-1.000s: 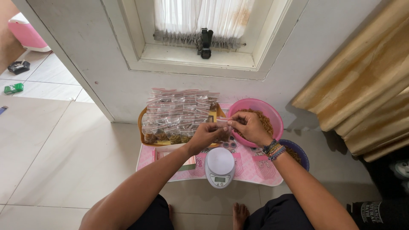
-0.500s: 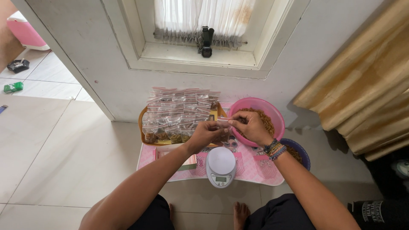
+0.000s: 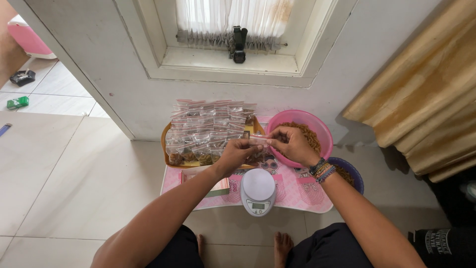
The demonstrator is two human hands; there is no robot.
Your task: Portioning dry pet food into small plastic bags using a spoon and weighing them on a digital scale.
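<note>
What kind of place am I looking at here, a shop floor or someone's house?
Most likely a home: the person sits on a tiled floor at a low pink table below a curtained window, both hands holding a small clear bag.

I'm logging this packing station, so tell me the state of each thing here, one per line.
Small bag: pinched at its top by both hands.
Left hand: gripping the bag.
Right hand: gripping the bag.
Pink bowl: part full of brown snack.
Tray: stacked with filled bags.
Scale: platform bare.
</note>
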